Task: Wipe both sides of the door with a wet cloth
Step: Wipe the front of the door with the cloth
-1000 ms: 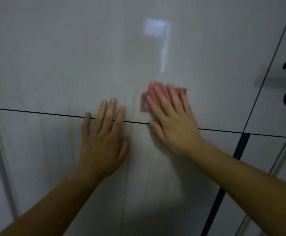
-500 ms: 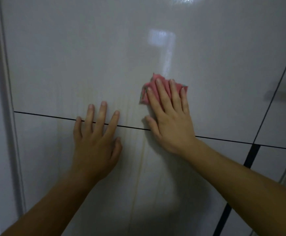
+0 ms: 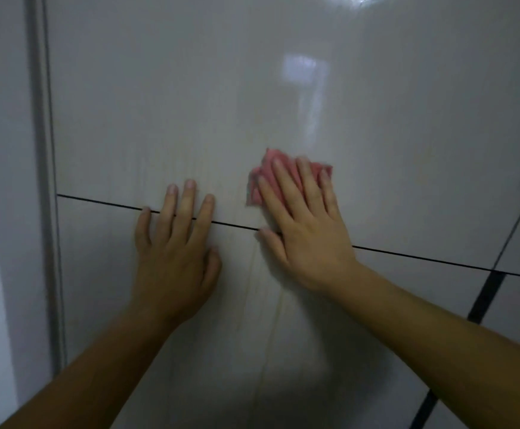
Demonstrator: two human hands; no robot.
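Seen from the head camera, a glossy off-white door panel point(image 3: 159, 119) fills nearly the whole view. A thin black horizontal groove point(image 3: 97, 201) runs across it, sloping slightly down to the right, and everything here is placed against that groove.

The crumpled pink cloth point(image 3: 269, 159) lies against the door just above the groove, near its middle. The right hand point(image 3: 308, 230) covers most of it. Its fingers point(image 3: 286, 187) are straight and spread, pressing the cloth to the panel rather than curling round it, so only the cloth's upper and left edges show (whether it is wet cannot be told). The thumb's tip lies on the groove, and the heel of the hand sits below it.

The left hand point(image 3: 175, 258) is laid flat on the bare door just left of the right hand, clear of the cloth. Its palm sits below the groove, while its fingers point(image 3: 187, 205), straight and slightly apart, reach across the groove. It holds nothing.

Well above the groove, a pale rectangular reflection point(image 3: 302, 69) shines on the panel. Below the groove, between the two forearms, a faint yellowish streak point(image 3: 279, 308) runs down the door. At the groove's left end stands the grey door frame point(image 3: 40, 150). Near its right end, a thick black vertical stripe point(image 3: 485, 295) runs down below it.
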